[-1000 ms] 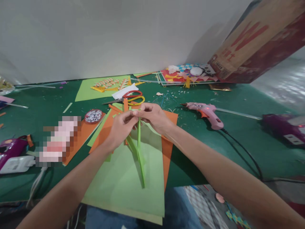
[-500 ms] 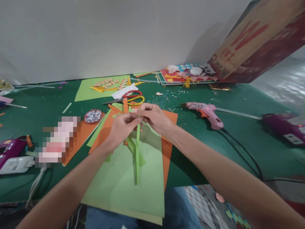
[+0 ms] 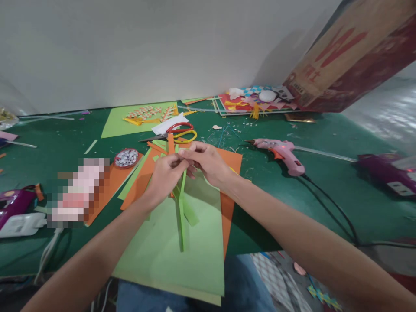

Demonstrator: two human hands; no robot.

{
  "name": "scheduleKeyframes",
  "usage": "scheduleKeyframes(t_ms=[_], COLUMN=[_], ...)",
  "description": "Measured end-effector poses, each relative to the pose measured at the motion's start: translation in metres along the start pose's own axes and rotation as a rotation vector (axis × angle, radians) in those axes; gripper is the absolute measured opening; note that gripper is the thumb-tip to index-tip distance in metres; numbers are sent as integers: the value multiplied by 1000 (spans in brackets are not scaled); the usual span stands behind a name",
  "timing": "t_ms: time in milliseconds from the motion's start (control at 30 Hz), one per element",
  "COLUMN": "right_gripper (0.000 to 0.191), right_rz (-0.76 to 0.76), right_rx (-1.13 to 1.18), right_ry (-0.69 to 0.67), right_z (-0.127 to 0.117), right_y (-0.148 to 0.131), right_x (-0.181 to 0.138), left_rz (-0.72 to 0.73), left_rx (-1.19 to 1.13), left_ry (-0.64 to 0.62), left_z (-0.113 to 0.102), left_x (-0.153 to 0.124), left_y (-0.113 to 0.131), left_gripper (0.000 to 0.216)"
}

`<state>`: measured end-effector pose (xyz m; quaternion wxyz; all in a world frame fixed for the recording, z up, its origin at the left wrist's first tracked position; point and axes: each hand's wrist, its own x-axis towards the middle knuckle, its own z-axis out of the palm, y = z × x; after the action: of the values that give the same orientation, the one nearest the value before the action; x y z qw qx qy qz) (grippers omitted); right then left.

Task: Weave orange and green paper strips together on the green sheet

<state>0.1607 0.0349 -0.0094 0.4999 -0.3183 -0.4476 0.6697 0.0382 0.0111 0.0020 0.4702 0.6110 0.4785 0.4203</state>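
Observation:
Both hands meet above the green table [image 3: 325, 182]. My left hand [image 3: 167, 173] and my right hand [image 3: 208, 162] pinch the top ends of green paper strips [image 3: 181, 212], which hang down over a light green sheet [image 3: 169, 255]. Orange sheets [image 3: 227, 203] lie under the green one. Loose orange and green strips [image 3: 162, 148] stick out behind my fingers.
Red and yellow scissors [image 3: 180, 131] lie just beyond my hands. A pink glue gun [image 3: 281, 154] with a black cord lies to the right, purple glue guns at far right [image 3: 386, 173] and far left [image 3: 16, 203]. A round tin of googly eyes [image 3: 126, 157] sits left. A cardboard box [image 3: 351, 60] leans at back right.
The hanging green strips have swung to the left, their lower ends moving from right of centre toward the middle of the green sheet. Both hands stay pinched in nearly the same place.

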Motion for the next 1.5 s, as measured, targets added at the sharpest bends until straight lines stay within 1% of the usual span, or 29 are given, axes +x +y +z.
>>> scheduleKeyframes(t_ms=[267,367,467,533,567,600,700,767,933,1167,1267,1367,1500], right_gripper=[46,45,43,42,42,41,32,27,26,34,31,28,28], right_rz=[30,53,78,84,83,80,95,99,56,-25,45,138,119], right_rx=[-6,-6,-75,-163,-208,-253,-367,-397,-345,-218,-249,-329,-404], right_ry=[15,-2,20,68,64,32,-90,-131,-119,-106,-139,-201,-222], right_z=[0,0,-3,-7,-10,-13,-20,-22,-22,-22,-23,-26,-29], right_y=[0,-2,-9,-16,-19,-22,-27,-27,-22,-18,-22,-27,-30], right_x=[0,1,3,5,6,7,8,9,8,8,8,8,8], left_rz=[-4,-9,-25,-35,-35,-30,-2,16,47,53,79,106,108], left_rx=[-53,-80,-109,-105,-96,-85,-50,-30,-20,8,-8,51,173], left_ry=[-44,-53,-54,-44,-35,-27,-21,-26,-34,-62,-62,-66,-50], left_z=[-2,-3,-3,-3,-4,-4,-4,-4,-4,-4,-5,-5,-4], left_x=[1,1,1,1,0,0,0,0,0,-1,0,0,-2], left_y=[-2,-3,-3,-2,-1,0,1,2,1,-2,-3,-1,0], left_gripper=[23,23,21,20,20,20,22,23,23,23,23,26,26])
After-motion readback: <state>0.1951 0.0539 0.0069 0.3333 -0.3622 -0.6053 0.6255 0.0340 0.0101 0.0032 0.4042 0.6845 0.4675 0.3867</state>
